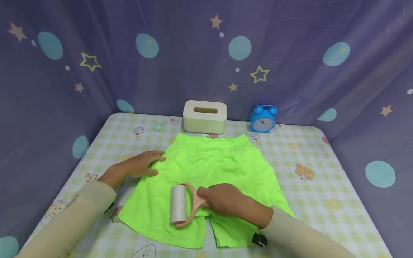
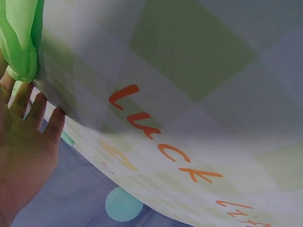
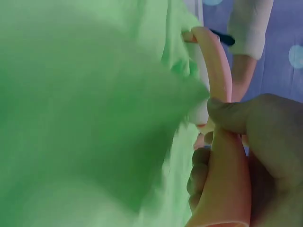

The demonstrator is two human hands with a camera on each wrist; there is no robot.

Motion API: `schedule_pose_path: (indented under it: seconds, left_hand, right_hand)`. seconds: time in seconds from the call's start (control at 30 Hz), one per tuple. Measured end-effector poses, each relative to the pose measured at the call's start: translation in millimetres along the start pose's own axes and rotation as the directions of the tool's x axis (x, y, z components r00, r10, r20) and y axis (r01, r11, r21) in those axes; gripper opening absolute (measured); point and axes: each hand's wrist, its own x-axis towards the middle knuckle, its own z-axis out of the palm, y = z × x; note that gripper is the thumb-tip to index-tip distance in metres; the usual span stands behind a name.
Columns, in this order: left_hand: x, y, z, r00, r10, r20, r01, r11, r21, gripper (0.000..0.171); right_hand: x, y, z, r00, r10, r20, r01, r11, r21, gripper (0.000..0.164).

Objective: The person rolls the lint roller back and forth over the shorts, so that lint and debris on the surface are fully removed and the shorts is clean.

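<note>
Neon green shorts (image 1: 219,161) lie spread flat on the table, waistband at the far side. My right hand (image 1: 224,200) grips the pink handle of a lint roller (image 1: 178,205), whose pale roll lies against the left leg of the shorts. In the right wrist view, the fingers and thumb wrap round the lint roller's handle (image 3: 227,179). On the shorts' left edge rests my left hand (image 1: 143,164), fingers extended and thumb apart. The left wrist view shows that hand (image 2: 28,137) with spread fingers, their tips at the green cloth (image 2: 21,42).
Behind the shorts stand a pale green tissue box (image 1: 205,120) and a blue alarm clock (image 1: 263,119). A small green ring (image 1: 158,127) lies at the back left. The checked tablecloth (image 1: 322,215) covers the table, with a purple curtain (image 1: 193,71) around it.
</note>
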Motion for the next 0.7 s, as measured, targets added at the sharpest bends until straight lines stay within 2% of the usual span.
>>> schedule_pose_path:
  seconds: [0.43, 0.7]
  left_hand:
    - [0.0, 0.8, 1.9, 1.000, -0.004, -0.012, 0.004, 1.000, 0.009, 0.053]
    - [-0.5, 2.1, -2.5, 1.000, -0.004, -0.008, 0.004, 1.000, 0.007, 0.052]
  right_hand:
    - [54.4, -68.6, 15.9, 0.997, 0.008, -0.072, -0.015, 0.995, -0.097, 0.019]
    - [71.6, -87.6, 18.9, 0.997, 0.054, -0.064, -0.060, 0.993, -0.102, 0.020]
